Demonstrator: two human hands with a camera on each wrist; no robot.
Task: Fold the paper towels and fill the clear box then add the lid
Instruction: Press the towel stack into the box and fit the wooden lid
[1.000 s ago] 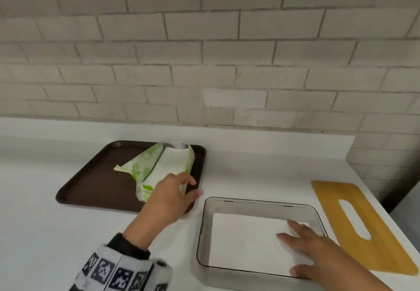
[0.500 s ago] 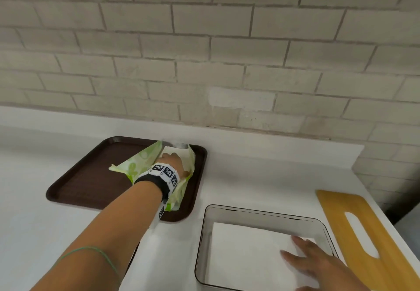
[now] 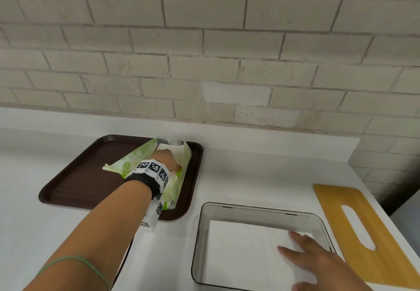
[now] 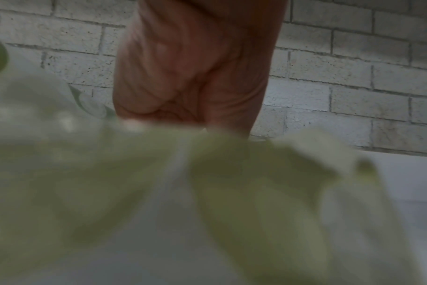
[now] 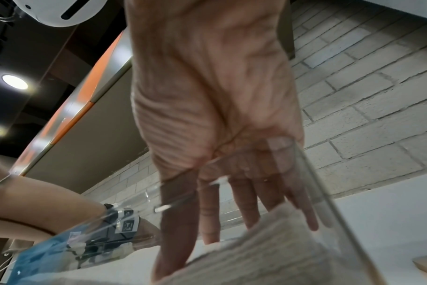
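Note:
A clear box point(image 3: 250, 210) stands on the white counter with a folded white paper towel point(image 3: 238, 249) lying flat inside. My right hand point(image 3: 302, 259) rests on that towel with its fingers straight and spread; the right wrist view shows the fingers point(image 5: 244, 202) flat on the towel point(image 5: 280, 250) behind the box wall point(image 5: 329, 192). My left hand point(image 3: 167, 160) reaches into a green-and-white paper towel package point(image 3: 136, 161) on a brown tray point(image 3: 79, 181). Its fingers are hidden inside the package point(image 4: 232, 192). A bamboo lid point(image 3: 386, 256) with a slot lies right of the box.
A brick wall and a low white ledge run behind the counter. The tray sits at the back left, the box at the front centre and the lid near the counter's right edge. A marker band wraps my left wrist.
My left hand has moved from the tray's front edge forward into the package. My right hand has stayed on the towel in the box.

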